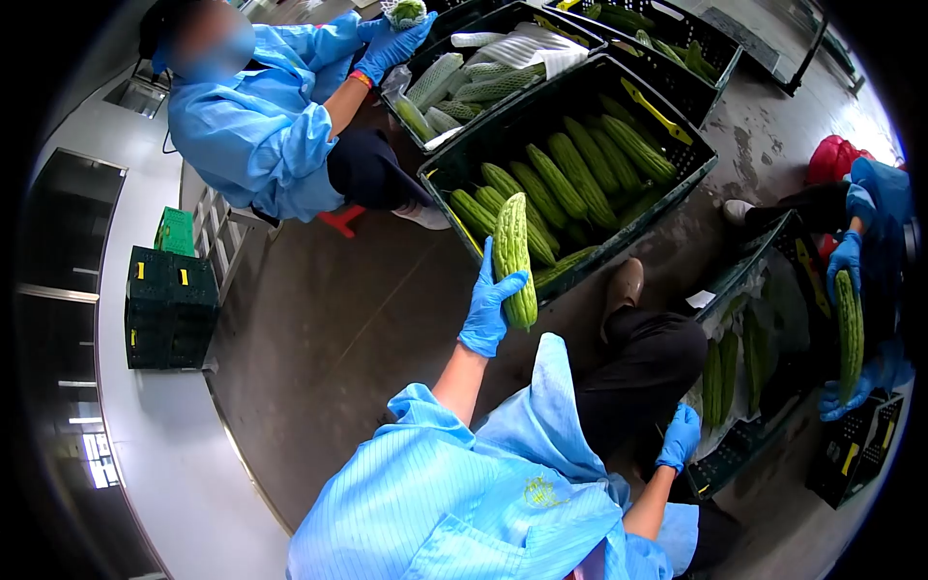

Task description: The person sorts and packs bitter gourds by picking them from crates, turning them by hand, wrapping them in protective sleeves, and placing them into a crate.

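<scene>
My left hand point(494, 303), in a blue glove, is wrapped round a pale green bitter melon point(513, 259) held upright at the near edge of a dark crate point(633, 228). Inside that crate lie several darker bitter melons point(570, 179) side by side. Down at the right, my gloved right hand point(681, 438) has its fingers curled, close to another crate point(715, 476) lined with clear plastic. Whatever those fingers grip is hidden. Several bitter melons point(727, 377) lie in this lined crate.
A co-worker point(251, 126) at upper left holds a netted melon point(404, 13) near a crate of netted melons point(464, 92). At the right edge another person's glove holds a bitter melon point(850, 333). Stacked crates point(171, 309) stand by the left wall. My shoe point(625, 285) is between crates.
</scene>
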`<state>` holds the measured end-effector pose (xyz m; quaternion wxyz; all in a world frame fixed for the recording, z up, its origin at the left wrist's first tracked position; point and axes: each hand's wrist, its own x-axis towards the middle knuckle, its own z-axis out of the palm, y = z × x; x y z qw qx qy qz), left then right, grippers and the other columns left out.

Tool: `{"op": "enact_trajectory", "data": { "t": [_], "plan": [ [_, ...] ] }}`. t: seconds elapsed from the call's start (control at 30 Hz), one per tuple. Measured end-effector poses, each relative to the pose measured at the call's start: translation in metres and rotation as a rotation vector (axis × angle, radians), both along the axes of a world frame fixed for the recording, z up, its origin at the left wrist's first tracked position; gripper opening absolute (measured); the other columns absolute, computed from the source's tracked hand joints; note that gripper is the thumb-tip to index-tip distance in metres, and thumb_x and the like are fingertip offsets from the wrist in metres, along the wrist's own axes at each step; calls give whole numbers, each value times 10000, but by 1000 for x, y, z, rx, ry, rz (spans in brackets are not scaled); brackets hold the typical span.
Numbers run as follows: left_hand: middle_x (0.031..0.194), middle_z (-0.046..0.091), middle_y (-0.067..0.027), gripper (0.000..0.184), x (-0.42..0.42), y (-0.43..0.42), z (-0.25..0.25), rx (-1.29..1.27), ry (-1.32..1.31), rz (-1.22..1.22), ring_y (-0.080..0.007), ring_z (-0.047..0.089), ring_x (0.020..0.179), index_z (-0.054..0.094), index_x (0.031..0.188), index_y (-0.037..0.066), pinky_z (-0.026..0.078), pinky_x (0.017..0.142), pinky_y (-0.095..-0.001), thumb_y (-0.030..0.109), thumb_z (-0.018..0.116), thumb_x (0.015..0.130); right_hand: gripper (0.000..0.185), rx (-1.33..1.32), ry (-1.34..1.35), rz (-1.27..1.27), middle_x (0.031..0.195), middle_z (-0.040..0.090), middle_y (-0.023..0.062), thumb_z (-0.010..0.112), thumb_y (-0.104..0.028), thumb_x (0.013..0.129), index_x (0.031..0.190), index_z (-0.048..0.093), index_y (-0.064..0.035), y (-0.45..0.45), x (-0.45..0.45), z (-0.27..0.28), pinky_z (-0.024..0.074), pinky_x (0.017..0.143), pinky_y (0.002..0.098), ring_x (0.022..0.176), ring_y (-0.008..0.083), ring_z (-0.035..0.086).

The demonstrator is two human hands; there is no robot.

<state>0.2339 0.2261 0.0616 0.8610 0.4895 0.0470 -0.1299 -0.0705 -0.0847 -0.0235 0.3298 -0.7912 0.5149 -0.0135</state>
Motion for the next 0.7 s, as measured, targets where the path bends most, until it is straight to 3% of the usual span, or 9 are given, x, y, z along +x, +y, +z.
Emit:
{"op": "enact_trajectory", "data": {
  "t": [0.13, 0.37, 0.5, 0.6, 0.7],
  "plan": [
    [1263, 557, -80, 873, 32, 2, -4, 83, 3, 92, -179, 583, 1066, 171, 1543, 44, 472, 959, -306, 9, 681, 836, 352, -20, 26, 27, 1026, 704, 174, 555, -336, 948, 1053, 708, -37, -3, -1, -4, 508, 780, 396, 905, 319, 671],
    [1237, 566, -68, 844, 59, 0, -23, 99, -50, 140, -167, 577, 1053, 225, 1521, 35, 474, 949, -304, 49, 716, 834, 356, -17, 71, 12, 1032, 701, 172, 547, -346, 946, 1048, 712, -48, -2, 1, 1, 505, 777, 406, 901, 327, 667],
    [1308, 533, -84, 885, 56, -3, -20, 121, -28, 196, -179, 552, 1115, 171, 1543, 50, 448, 989, -316, 70, 713, 844, 353, -17, 42, -7, 1026, 701, 172, 544, -352, 944, 1049, 714, -60, -1, 1, -2, 504, 770, 407, 896, 328, 666],
    [1367, 495, -95, 903, 57, -1, -24, 114, -32, 237, -188, 520, 1174, 135, 1556, 67, 419, 1026, -329, 87, 706, 857, 344, 6, 43, -10, 1013, 703, 182, 573, -287, 939, 1051, 678, 21, 2, 5, 8, 506, 784, 379, 885, 306, 669],
    [1400, 468, -96, 890, 56, 1, -28, 67, -20, 244, -196, 496, 1210, 134, 1562, 89, 396, 1050, -336, 101, 694, 871, 348, -19, 54, -14, 1015, 701, 183, 566, -289, 943, 1051, 674, 24, 1, 3, 2, 504, 782, 379, 887, 307, 669]
  ]
}}
